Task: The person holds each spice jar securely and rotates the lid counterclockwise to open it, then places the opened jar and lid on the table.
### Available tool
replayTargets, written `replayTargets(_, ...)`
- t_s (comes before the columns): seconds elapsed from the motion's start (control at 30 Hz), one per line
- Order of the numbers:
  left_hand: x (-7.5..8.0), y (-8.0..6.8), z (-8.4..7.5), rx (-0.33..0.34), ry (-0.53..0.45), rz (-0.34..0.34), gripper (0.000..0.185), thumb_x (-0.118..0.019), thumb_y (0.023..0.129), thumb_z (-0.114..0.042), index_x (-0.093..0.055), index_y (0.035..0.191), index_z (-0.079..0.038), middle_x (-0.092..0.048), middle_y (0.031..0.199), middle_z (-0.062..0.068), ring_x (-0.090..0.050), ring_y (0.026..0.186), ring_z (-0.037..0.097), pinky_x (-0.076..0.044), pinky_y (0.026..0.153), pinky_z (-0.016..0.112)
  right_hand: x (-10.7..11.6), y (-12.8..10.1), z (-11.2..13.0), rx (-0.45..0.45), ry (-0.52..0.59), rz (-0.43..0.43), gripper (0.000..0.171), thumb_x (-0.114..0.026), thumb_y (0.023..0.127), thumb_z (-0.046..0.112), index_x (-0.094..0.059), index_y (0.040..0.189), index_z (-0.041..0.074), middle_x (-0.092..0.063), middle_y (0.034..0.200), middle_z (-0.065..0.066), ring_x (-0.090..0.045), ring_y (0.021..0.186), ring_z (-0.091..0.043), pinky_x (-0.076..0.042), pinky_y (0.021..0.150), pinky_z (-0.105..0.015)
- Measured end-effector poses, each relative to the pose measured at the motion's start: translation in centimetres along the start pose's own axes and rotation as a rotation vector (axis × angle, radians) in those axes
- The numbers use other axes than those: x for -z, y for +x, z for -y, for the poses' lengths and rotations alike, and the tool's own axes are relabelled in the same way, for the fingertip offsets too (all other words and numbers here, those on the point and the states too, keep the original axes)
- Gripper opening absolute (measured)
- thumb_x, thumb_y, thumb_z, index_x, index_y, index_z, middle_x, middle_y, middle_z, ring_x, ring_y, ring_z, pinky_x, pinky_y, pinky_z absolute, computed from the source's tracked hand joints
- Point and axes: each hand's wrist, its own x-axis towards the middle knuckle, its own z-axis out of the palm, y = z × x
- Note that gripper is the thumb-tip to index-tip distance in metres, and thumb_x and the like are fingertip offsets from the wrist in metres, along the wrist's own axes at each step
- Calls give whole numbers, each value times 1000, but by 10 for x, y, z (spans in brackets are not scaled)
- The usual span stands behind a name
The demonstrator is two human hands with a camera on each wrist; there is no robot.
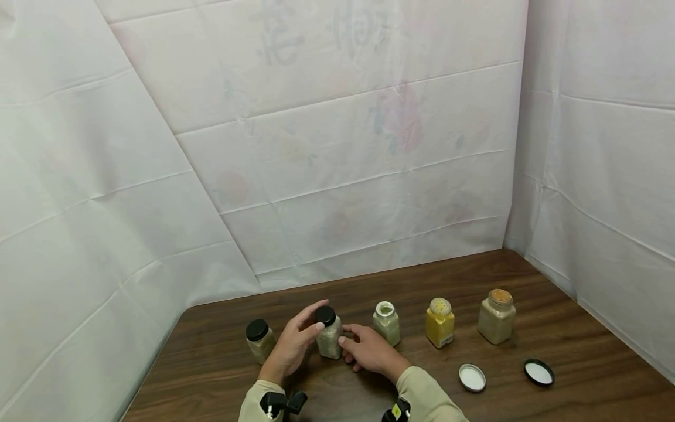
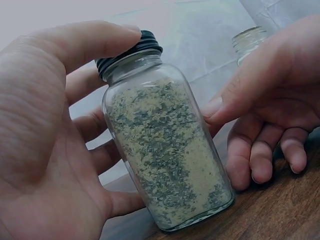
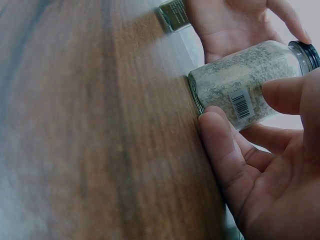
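Two hands had hold of one clear square glass jar of green-and-cream flecked contents (image 1: 329, 343), which stood on the dark brown wooden table (image 1: 343, 401): from my remote seat I saw the left hand (image 1: 295, 341) curled round it, thumb against its ridged black lid (image 2: 146, 46), while the right hand (image 1: 371, 351) pinched its lower side. I judged that a firm body hold, base flat, suited it best. Only the right wrist view gave me the white barcode label (image 3: 242, 106); only the head view showed the white-lined silver-rimmed lid (image 1: 471, 378) and white-lined black-rimmed lid (image 1: 539, 372), lying apart
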Motion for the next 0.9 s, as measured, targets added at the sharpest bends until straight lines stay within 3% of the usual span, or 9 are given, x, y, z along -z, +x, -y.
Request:
replayTargets(0.23,-3,0,-1,12,-4,-25,52,-57,102,-10,-39,149,3,-53,138,10,-55,122,17,-45,100,32,0,0,1,-2,5,1,51,-57,104,26,-47,144,-3,-65,89,-8,-64,77,-22,-55,58,-38)
replayTargets(0.5,-4,-1,-3,17,-4,-40,53,-60,101,-10,-39,147,3,-55,134,6,-55,120,16,-47,97,34,0,0,1,6,8,1,49,-58,103,25,-49,142,-4,-65,89,-9,-64,77,-23,-55,58,-39)
replayTargets(0.77,-2,-1,-1,0,-67,-12,54,-58,101,-8,-37,147,7,-53,139,9,-54,124,17,-45,101,33,0,0,0,17,12,-3,46,-57,103,24,-51,139,-4,-65,88,-9,-64,76,-23,-55,57,-38)
replayTargets(0.9,1,-2,1,-48,-102,46,54,-51,102,-6,-33,151,8,-44,149,20,-50,130,18,-42,105,33,0,0,-1,11,11,0,45,-57,104,25,-52,139,-3,-66,88,-9,-64,76,-23,-55,57,-38)
